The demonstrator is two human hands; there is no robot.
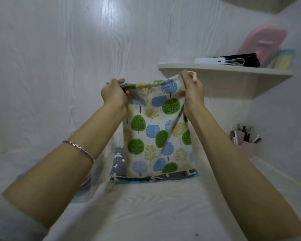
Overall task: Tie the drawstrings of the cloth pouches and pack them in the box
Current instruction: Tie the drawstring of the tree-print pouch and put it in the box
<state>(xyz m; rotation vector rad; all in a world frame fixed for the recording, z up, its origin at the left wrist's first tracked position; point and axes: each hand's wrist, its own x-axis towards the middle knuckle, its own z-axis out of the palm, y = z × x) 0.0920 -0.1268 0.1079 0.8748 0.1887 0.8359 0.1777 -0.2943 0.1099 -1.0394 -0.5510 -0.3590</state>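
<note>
A white cloth pouch (pixel 156 129) printed with green, blue and yellow trees hangs upright in front of me, lifted above the table. My left hand (pixel 114 92) pinches its top left corner. My right hand (pixel 192 91) grips the top right corner, and a loop of pale drawstring (pixel 193 74) sticks out above its fingers. The pouch's top edge is stretched between both hands. Beneath it a grey pouch (pixel 119 158) with white prints lies flat on the table, its drawstring (pixel 112 186) trailing at the near left corner. No box shows clearly.
A white shelf (pixel 224 72) juts from the right wall just behind my right hand, carrying a white power bank (pixel 210 60), a black device and a pink object. A pink pen holder (pixel 247 141) stands at the right. Something clear and bluish lies under my left forearm.
</note>
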